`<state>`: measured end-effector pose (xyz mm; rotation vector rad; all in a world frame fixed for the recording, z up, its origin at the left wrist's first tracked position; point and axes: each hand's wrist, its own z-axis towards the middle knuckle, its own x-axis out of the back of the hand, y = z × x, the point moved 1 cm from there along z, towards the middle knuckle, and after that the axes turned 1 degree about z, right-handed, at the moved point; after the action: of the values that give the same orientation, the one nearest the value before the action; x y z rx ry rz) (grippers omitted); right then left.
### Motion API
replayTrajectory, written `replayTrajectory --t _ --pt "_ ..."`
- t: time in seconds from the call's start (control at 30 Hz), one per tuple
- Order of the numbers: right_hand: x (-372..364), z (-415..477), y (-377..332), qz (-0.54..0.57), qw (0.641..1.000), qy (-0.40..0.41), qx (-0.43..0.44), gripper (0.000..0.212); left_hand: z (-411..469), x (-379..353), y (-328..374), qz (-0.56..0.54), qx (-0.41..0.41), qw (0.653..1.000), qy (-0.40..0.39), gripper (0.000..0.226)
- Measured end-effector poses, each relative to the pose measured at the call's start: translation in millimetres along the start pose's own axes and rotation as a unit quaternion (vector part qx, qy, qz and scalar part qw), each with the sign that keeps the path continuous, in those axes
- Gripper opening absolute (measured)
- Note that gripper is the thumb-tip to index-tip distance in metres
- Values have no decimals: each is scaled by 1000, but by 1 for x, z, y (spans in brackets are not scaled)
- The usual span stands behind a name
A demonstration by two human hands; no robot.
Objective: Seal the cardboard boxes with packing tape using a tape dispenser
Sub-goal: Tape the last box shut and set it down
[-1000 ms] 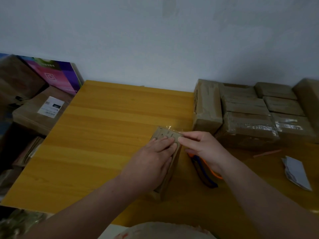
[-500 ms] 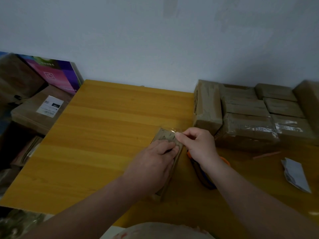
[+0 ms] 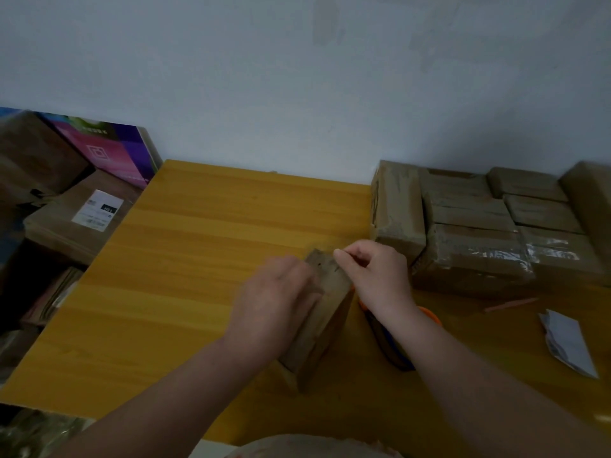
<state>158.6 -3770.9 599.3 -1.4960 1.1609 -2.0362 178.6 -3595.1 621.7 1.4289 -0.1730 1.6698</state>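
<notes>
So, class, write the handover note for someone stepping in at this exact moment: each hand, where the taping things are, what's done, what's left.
Left hand: lies on the small box, steadying it; blur hides any grip.
Right hand: pinches the box's far top corner; any tape there is too blurred to see.
Tape dispenser: lying unheld on the table, under the right wrist.
Done: taped boxes are stacked at the table's far right.
Left: probably finish sealing this box, then add it to the stack.
</notes>
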Motion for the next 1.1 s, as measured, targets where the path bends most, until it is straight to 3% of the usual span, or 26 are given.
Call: replayTrajectory --t 0.1,0.2,0.33,0.53,0.87,1.0,1.1 --pt "0 -1 2 15 1000 11 -21 17 4 -6 -18 -9 155 988 -7 64" --pt "-1 -2 2 10 999 21 -33 16 8 -11 -30 -103 170 967 -157 88" --pt "-2 -2 0 15 998 32 -45 16 10 -13 -31 -138 110 957 -229 75" --pt "-2 -2 1 24 998 38 -51 17 10 -13 -28 -10 52 966 -255 62" --pt "-1 -4 4 24 997 44 -58 17 13 -11 -24 54 3 960 -275 56" --pt "1 -7 7 36 996 51 -68 17 11 -10 -19 94 -33 964 -245 55" --pt "2 -8 8 51 994 54 -76 18 6 -10 -19 64 -42 965 -252 56"
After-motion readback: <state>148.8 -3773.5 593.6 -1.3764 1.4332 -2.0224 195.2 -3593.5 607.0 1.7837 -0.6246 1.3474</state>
